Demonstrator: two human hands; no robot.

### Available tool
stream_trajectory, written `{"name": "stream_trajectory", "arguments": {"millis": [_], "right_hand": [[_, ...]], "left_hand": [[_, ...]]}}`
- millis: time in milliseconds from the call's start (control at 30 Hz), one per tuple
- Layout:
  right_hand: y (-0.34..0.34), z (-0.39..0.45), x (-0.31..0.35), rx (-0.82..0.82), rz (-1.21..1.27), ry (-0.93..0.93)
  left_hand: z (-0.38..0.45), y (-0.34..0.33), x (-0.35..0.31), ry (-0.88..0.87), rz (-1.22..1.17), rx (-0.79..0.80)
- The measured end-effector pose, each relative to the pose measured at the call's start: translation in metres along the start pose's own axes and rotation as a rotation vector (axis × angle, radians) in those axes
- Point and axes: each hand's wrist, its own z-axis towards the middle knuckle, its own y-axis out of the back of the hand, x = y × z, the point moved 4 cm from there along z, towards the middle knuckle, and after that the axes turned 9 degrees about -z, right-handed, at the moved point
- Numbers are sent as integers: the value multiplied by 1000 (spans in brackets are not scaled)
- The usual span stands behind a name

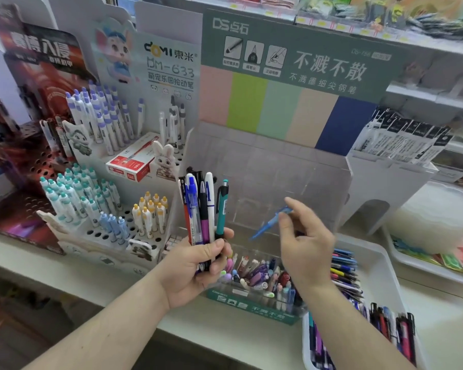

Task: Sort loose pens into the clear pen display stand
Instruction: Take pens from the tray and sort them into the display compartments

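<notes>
Fingers (219, 245) of our left hand (195, 271) grip a bundle of pens (202, 209) upright; our right hand (304, 245), fingers loosely spread, has a blurred blue pen (267, 225) at its fingertips over the clear display stand (292, 180). Loose pens (344, 273) fill the white tray (382, 265) beside it.

White shop counter (225, 332); stocked shelves (425, 97) behind; bright even light.

Bright even light, edges warped & blurred, soft shadows

Blue pen (269, 224) (blurry), teal pen (221, 209).
</notes>
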Motion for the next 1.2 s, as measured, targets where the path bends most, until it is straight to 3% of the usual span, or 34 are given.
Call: {"name": "stream_trajectory", "arguments": {"millis": [167,333,567,733,967,1067,1200], "right_hand": [[-38,-10,-7,137,-224,367],[-59,-22,-12,311,-476,519],[-70,-38,-13,632,-477,489],[-67,-31,-12,650,-445,449],[-61,-22,-11,524,-399,386],[-70,-23,-4,659,-399,390],[-69,-15,4,823,-337,237]], "left_hand": [[-6,-4,13,-17,7,-66],[-12,-8,24,-34,15,-75],[-18,-11,28,-61,81,-71],[-19,-13,26,-70,118,-81],[-17,-20,18,-64,156,-58],[-15,-21,17,-64,192,-45],[-12,-23,18,-46,220,-20]]}}
